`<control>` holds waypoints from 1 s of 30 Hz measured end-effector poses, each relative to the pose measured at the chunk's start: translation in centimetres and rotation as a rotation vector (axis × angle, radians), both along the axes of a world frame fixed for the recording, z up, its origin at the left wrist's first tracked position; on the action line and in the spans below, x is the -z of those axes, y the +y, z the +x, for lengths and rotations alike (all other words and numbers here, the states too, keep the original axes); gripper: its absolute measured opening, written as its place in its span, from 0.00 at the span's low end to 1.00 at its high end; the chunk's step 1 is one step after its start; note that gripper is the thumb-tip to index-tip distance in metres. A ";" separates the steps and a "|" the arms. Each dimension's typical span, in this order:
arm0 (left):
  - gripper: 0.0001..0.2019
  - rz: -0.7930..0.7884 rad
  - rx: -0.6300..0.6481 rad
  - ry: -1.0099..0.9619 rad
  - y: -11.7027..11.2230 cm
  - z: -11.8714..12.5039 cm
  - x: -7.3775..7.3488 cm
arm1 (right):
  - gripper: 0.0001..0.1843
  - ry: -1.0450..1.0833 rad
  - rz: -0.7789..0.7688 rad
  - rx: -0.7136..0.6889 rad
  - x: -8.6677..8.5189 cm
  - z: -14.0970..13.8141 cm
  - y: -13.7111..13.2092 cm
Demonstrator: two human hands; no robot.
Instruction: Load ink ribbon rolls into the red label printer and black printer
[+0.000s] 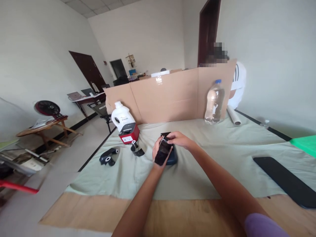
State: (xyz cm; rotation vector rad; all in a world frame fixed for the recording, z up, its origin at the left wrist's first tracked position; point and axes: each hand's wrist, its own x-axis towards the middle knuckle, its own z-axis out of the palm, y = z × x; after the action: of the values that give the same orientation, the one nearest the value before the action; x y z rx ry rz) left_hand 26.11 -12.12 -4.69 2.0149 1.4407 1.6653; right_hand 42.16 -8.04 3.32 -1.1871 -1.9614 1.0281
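My left hand (156, 148) is wrapped around a black smartphone (163, 154), its dark screen tilted up toward me. At the phone's upper right edge, the fingers of my right hand (178, 139) are curled in and pinch it. Beneath and to the right of the phone, a dark blue case (173, 158) rests on the cloth, partly covered by my hands. Just beyond my fingers shows the edge of a small black object (165, 134); its kind cannot be made out.
A pale green cloth (197, 177) covers the table. To the left stand a white jug (122, 115), a red-and-black box (129, 133) and black devices (108, 157). A cardboard screen (168, 95), water bottle (214, 103) and white roll (233, 116) are behind; a black pad (286, 181) lies right.
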 end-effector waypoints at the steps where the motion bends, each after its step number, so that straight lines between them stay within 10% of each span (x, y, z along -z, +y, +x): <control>1: 0.27 0.015 0.018 0.055 -0.5 -0.5 0.1 | 0.10 -0.038 0.031 0.018 0.3 0.1 0.4; 19: 0.06 -0.030 0.030 0.425 -2.8 -2.4 0.8 | 0.19 -0.586 0.233 0.059 1.8 -3.1 1.6; 30: 0.07 -0.096 0.077 0.377 -1.9 -4.2 0.9 | 0.20 -0.599 0.299 0.417 3.3 -4.9 0.0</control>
State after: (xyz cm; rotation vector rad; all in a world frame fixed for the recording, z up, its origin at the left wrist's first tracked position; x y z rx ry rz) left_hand 21.96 -14.00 -5.62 2.3856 1.4934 1.2047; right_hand 37.28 -8.00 0.07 -1.7598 -2.0569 0.1585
